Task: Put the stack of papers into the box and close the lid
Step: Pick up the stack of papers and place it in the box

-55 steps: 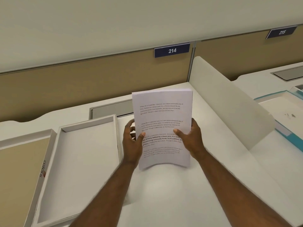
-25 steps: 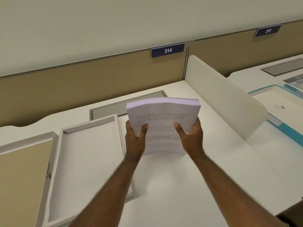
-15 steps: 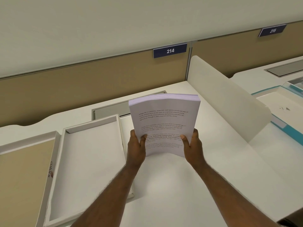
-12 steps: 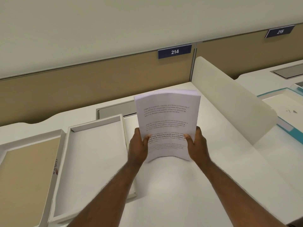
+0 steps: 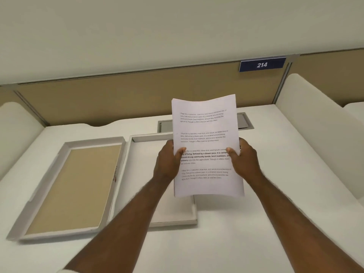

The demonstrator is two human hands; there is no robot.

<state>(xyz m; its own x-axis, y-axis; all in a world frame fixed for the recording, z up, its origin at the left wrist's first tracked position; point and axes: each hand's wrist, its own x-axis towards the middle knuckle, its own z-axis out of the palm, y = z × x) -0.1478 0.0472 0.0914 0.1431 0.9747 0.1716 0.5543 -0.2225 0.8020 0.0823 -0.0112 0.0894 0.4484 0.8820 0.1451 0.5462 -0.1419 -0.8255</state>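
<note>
I hold a stack of printed papers [image 5: 205,131] upright above the desk, its printed page facing me. My left hand [image 5: 167,164] grips its left edge and my right hand [image 5: 245,160] grips its right edge, thumbs on the front. The stack hangs over the right part of an open white box [image 5: 141,174], whose inside is partly hidden by my left arm and the papers. Left of the box lies its lid [image 5: 74,186], upside down, with a tan inner face.
A white desk [image 5: 256,223] carries everything. Low rounded white dividers stand at the left [image 5: 17,131] and right [image 5: 315,119]. A tan partition [image 5: 118,99] with a "214" plate [image 5: 262,65] runs along the back; a grey cable hatch [image 5: 244,121] lies behind the papers.
The view has swung left, so the box and lid sit nearer the middle. The papers, held by both hands throughout, have moved left over the box's right side.
</note>
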